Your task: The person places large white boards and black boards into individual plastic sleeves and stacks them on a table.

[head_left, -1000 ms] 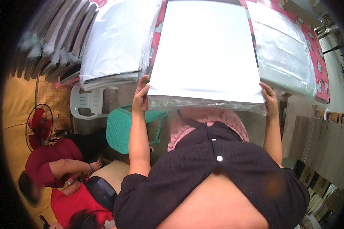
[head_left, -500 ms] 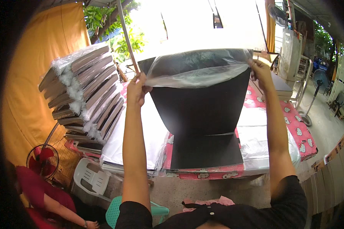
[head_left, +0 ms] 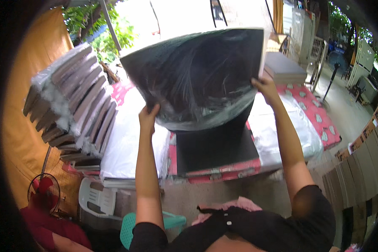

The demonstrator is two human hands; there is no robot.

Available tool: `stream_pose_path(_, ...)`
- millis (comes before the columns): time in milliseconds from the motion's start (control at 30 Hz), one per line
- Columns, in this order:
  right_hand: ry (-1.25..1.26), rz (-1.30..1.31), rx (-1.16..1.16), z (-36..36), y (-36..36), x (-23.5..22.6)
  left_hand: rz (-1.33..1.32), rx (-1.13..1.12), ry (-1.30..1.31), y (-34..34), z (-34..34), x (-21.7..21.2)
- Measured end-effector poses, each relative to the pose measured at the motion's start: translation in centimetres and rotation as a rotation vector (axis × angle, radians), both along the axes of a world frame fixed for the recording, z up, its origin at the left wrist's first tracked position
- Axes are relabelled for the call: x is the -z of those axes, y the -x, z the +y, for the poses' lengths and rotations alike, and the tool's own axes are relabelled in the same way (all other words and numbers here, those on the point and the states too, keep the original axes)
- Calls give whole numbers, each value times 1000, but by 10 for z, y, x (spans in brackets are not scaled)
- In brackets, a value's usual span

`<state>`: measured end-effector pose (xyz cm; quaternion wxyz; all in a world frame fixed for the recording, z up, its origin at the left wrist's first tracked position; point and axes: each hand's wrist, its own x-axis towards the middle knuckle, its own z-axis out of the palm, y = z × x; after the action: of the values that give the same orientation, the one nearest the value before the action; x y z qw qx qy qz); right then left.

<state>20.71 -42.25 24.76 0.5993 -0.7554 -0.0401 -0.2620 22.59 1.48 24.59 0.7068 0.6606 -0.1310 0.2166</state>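
Since a moment ago the dark board in its clear plastic sleeve [head_left: 197,75] has tipped higher, its face toward the person; the left hand [head_left: 148,119] grips its lower left edge; the right hand [head_left: 264,87] clasps its right edge, above the bench [head_left: 290,138].

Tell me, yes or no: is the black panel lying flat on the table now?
No, both hands hold the plastic-wrapped black panel lifted above the table.

A glossy, crinkled clear plastic bag [head_left: 197,80] is seen around a matt black board [head_left: 216,145]. Printed pink cloth [head_left: 319,122] is spread on the table; the chair [head_left: 97,197] is smooth white plastic.
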Motion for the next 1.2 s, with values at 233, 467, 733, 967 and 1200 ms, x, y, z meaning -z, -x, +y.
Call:
stream_pose_path(233, -93, 431, -145, 15, 13, 4, 367, 92, -44, 10, 2, 10)
stream_pose_path(467, -275, 746, -302, 31, 116, 146, 702, 308, -31, 95, 33, 155)
stream_pose_path(733, 725, 625, 193, 51, 79, 160, 565, -323, -969, 62, 11, 156)
stream_pose_path(967, 963, 397, 145, 50, 244, 174, 601, -189, -1001, 218, 35, 146)
stream_pose_path(1200, 673, 291, 37, 80, 344, 151, 647, -298, -703, 299, 37, 153)
